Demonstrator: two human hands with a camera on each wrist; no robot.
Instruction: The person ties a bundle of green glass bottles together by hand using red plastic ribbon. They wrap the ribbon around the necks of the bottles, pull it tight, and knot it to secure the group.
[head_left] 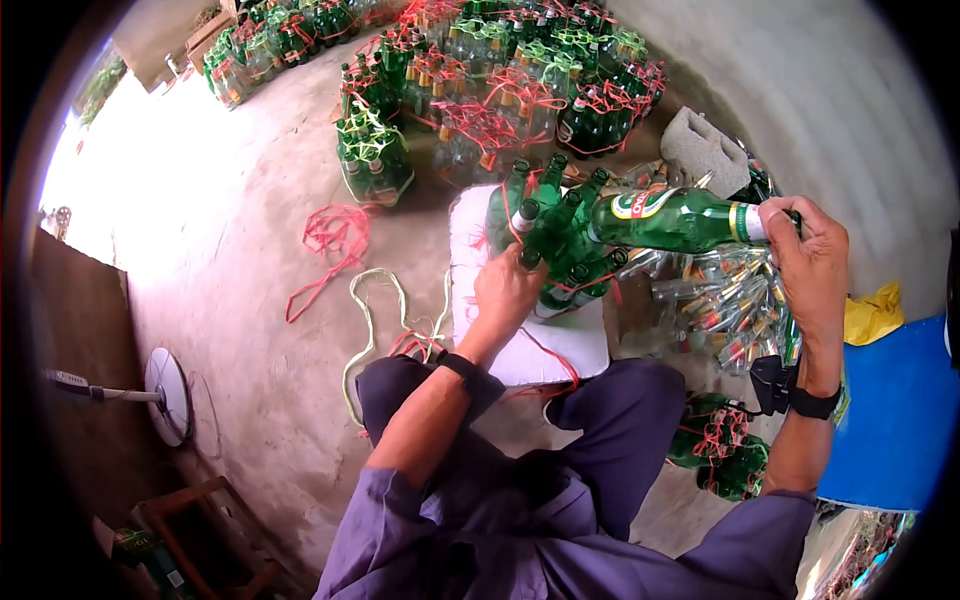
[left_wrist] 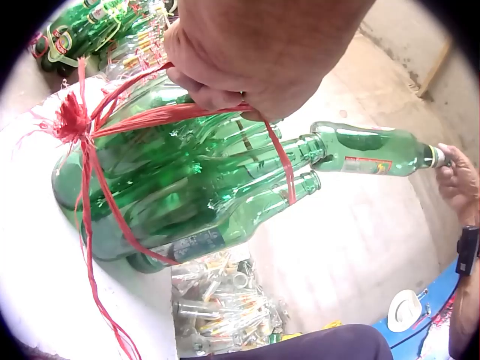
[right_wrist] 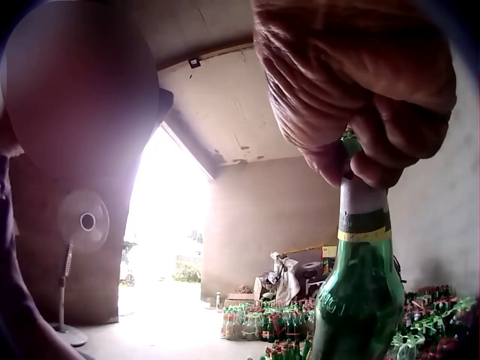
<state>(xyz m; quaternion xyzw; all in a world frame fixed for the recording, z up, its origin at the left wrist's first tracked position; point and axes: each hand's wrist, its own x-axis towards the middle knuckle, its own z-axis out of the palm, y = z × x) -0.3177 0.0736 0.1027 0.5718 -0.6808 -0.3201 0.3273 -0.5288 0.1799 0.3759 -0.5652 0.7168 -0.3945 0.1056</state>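
My right hand (head_left: 808, 245) grips a green beer bottle (head_left: 672, 220) by its neck. That bottle lies sideways in the air, its base close to the necks of a bundle of green bottles (head_left: 560, 222). Red twine (left_wrist: 176, 116) wraps the bundle, knotted in a frayed tuft on one side. My left hand (head_left: 508, 290) has its fingers curled at the bundle, gripping the twine beside a bottle neck; the palm side is hidden. Beneath the bundle is a white padded seat (head_left: 485, 350), between my knees. In the right wrist view, my fingers wrap the bottle's pale neck foil (right_wrist: 364, 196).
Tied bottle bundles (head_left: 480, 110) crowd the floor ahead. Loose clear bottles (head_left: 735, 300) lie right of the seat, near a concrete block (head_left: 703, 150). Another tied bundle (head_left: 725, 450) is by my right knee. Pink twine (head_left: 335, 235) lies on the floor; a fan (head_left: 168, 397) stands left.
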